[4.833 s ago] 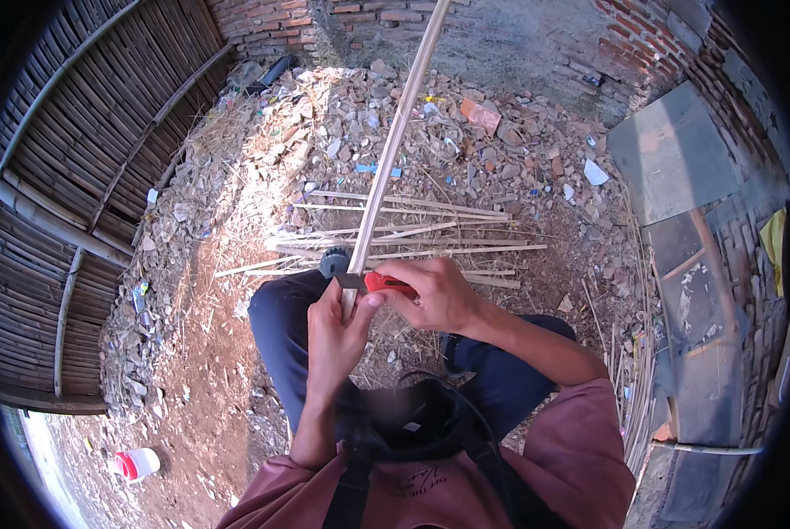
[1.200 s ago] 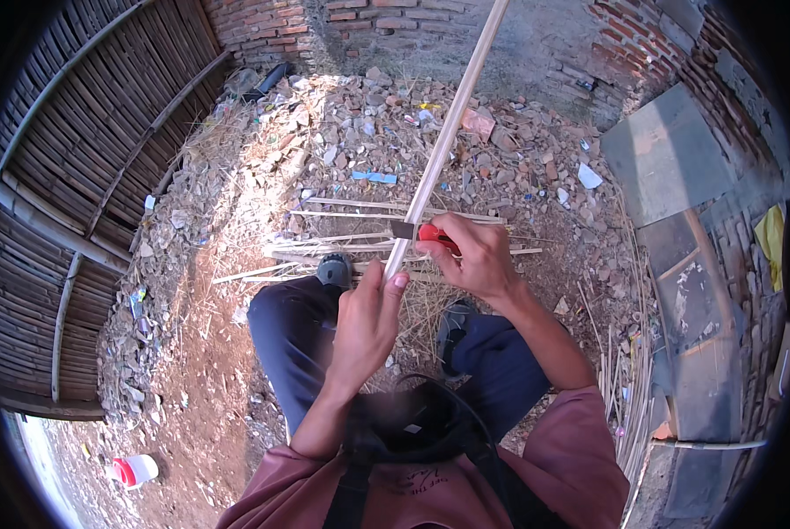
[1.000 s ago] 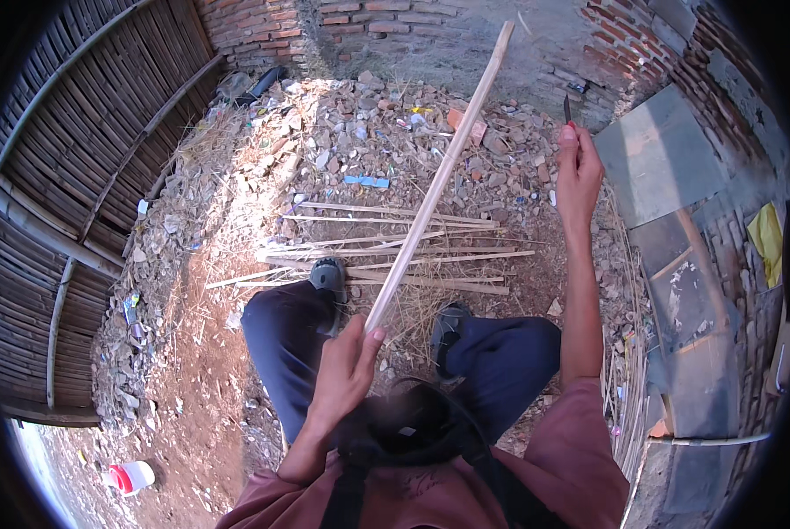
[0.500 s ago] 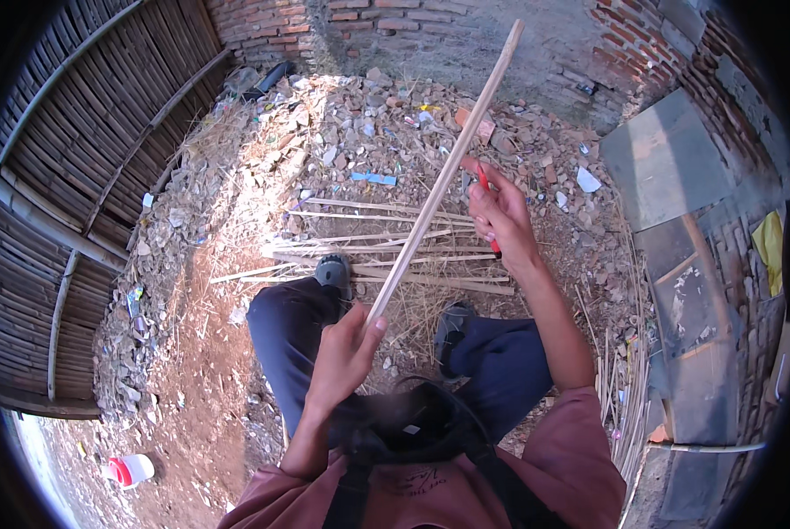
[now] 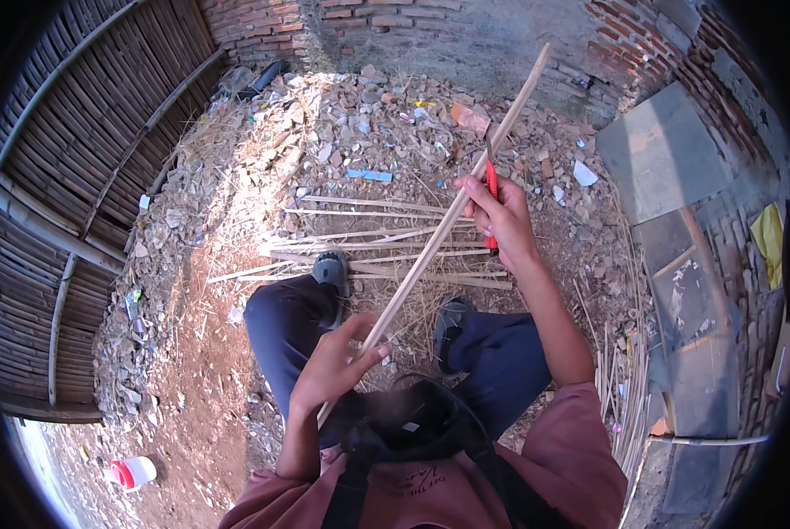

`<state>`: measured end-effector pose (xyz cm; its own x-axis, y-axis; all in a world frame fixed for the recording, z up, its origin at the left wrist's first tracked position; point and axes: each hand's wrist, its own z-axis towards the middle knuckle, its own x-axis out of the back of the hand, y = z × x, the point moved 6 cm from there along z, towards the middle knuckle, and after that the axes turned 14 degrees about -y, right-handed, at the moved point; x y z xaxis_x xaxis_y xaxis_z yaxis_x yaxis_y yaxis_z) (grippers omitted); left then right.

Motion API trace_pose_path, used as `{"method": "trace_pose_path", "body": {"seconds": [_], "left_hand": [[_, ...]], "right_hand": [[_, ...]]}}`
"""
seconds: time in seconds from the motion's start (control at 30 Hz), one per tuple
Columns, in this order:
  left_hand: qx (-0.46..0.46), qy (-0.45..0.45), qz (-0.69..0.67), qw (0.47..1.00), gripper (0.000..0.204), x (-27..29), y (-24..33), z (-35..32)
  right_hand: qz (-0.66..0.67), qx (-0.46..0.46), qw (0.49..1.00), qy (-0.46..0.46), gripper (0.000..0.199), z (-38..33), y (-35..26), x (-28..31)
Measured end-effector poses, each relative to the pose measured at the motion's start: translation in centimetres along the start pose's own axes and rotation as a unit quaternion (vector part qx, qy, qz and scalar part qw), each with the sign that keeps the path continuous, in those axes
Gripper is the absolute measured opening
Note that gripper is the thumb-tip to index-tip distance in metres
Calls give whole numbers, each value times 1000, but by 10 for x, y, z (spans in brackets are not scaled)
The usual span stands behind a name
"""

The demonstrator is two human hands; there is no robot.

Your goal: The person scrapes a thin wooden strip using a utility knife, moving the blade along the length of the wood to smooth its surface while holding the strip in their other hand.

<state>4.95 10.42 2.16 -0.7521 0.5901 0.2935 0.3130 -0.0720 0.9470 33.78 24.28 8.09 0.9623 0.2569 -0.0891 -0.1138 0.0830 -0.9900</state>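
A long pale bamboo strip [image 5: 430, 242] slants from my lap up to the far right. Around its lower part, my left hand [image 5: 333, 363] holds it loosely between thumb and fingers, and the end pokes out below the palm. My right hand [image 5: 508, 220] is closed on a red-handled knife [image 5: 492, 189]. The blade points away from me and lies close beside the strip. Fingers of that hand also reach the strip near its middle; whether they grip it is hard to tell. Several similar strips [image 5: 395, 257] lie across the ground beyond my feet.
Rubble [image 5: 342, 132] covers the ground up to a brick wall [image 5: 395, 35]. A slatted bamboo wall [image 5: 86, 115] stands at left, with a red-and-white container [image 5: 135, 473] nearby. Boards [image 5: 663, 159] lean at right, beside a bundle of long thin sticks [image 5: 626, 379].
The bamboo strip has slid down through my left hand toward my lap and tilted further right. My right hand has brought the knife against it, blade now turned away from me.
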Motion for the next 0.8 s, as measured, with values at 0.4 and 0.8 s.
{"method": "trace_pose_path", "body": {"seconds": [0.4,0.8], "left_hand": [[-11,40,-139,989,11,0,-2,-5],[-53,115,-102,987,34,7,21,21]], "right_hand": [[-220,64,973,23,37,-5,-4,11],[-346,146,914,-151,26,-43,10,-90]]}}
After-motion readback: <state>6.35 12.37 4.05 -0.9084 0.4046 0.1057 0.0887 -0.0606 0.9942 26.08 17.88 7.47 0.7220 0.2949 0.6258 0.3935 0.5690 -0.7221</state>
